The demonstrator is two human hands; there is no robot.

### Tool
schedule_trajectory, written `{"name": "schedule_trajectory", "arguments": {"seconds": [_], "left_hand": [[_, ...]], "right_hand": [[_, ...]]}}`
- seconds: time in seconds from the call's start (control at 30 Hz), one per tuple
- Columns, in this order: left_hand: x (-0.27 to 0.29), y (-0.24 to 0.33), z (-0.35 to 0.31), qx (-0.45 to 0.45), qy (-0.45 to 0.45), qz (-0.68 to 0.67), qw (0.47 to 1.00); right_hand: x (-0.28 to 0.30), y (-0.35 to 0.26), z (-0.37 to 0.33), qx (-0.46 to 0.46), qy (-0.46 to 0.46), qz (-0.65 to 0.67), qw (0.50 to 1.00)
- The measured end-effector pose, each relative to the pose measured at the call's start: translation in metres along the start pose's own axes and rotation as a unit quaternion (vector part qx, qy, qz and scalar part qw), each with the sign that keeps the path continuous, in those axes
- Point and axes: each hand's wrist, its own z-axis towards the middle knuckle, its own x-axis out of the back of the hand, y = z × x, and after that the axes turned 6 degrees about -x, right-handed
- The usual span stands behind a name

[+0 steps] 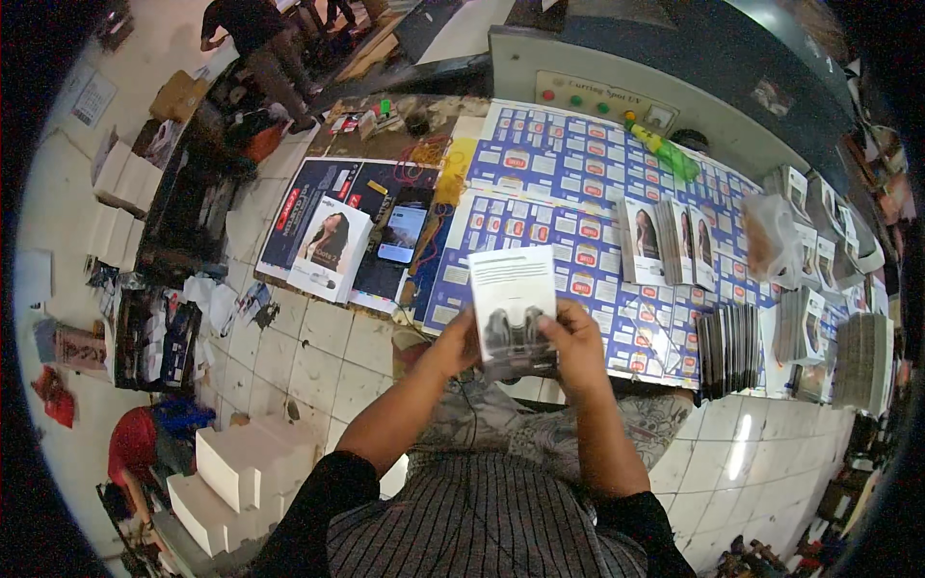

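In front of my body I hold a white printed card, with lines of text at the top and a dark picture below; I cannot tell whether it is one sheet or a thin stack. My left hand grips its left edge, with the fingers mostly hidden. On the other edge, my right hand is closed, its thumb over the front. A pile of cards with a person's picture lies on the table to the left. Beside it is a phone with a lit screen.
Blue printed sheets cover the table. Bundles of picture cards and a row of cards on edge stand to the right, near a plastic bag. A green bottle lies farther back. Another person stands far left.
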Motion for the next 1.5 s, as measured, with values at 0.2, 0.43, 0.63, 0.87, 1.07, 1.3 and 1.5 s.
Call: {"name": "schedule_trajectory", "arguments": {"seconds": [0.2,0.43,0.63,0.87,1.07,1.3,1.5], "left_hand": [[-0.029,0.009,0.037,-0.081,0.195,0.514,0.831],[-0.02,-0.02,0.062,-0.188,-0.026,0.892,0.41],[-0.017,-0.026,0.059,-0.182,-0.127,0.876,0.427],[-0.034,-0.017,0.058,-0.125,-0.145,0.886,0.423],[0.0,-0.005,0.066,-0.159,-0.145,0.842,0.494],[0.026,0.043,0.04,-0.17,-0.082,0.898,0.398],[0.04,0.039,0.044,-0.133,-0.101,0.889,0.427]], "right_hand": [[0.064,0.046,0.037,-0.037,0.156,-0.123,0.979],[0.073,0.082,0.051,0.012,0.214,-0.256,0.943],[0.084,0.072,0.049,-0.074,0.094,0.075,0.99],[0.072,0.065,0.056,0.106,0.003,-0.368,0.924],[0.042,0.079,0.068,0.214,0.038,-0.553,0.804],[0.032,0.082,0.075,0.204,0.033,-0.576,0.791],[0.011,0.092,0.085,0.22,0.027,-0.581,0.783]]}}
